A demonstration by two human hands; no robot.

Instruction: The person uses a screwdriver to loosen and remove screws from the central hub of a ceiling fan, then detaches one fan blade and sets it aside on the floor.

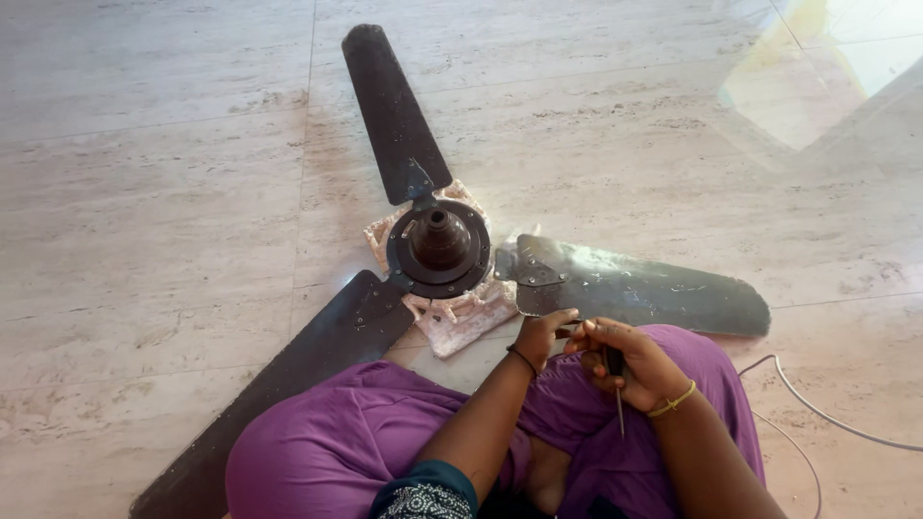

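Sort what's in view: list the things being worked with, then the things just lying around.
In use:
ceiling fan, blades spread on the floor
thin tool in the right hand
left hand at the near blade
cloth under the fan hub

Lying about:
grey cable on the floor

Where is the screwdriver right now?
In the head view, the screwdriver is at the lower right, gripped in the right hand over the purple-clad knee, its thin shaft pointing down, just below the right fan blade.
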